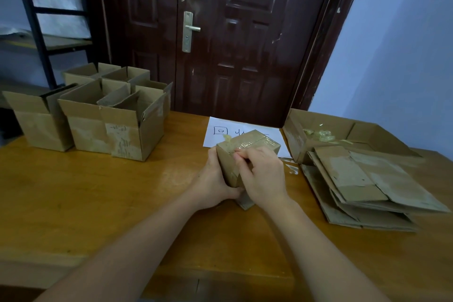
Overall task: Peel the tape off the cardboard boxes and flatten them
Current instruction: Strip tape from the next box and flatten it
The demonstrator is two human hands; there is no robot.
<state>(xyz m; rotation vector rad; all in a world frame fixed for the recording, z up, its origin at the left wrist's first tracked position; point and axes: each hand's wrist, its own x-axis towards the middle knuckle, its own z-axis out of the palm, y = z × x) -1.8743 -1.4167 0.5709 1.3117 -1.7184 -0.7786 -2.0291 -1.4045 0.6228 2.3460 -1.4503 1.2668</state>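
A small sealed cardboard box (255, 141) stands tilted on the wooden table (98, 191), clear tape running over its top. My left hand (215, 179) grips the box's left side and lower edge. My right hand (263, 176) lies over its near face, fingertips pinching at the tape (241, 152) near the top edge. A loose bit of tape sticks up at the far left corner (226, 138). The box's lower part is hidden behind my hands.
Several open cardboard boxes (117, 125) stand at the left back of the table. A stack of flattened boxes (367, 186) lies at the right, behind it an open box (326, 127) holding crumpled tape. A white paper sheet (220, 130) lies under the small box. A dark door stands behind.
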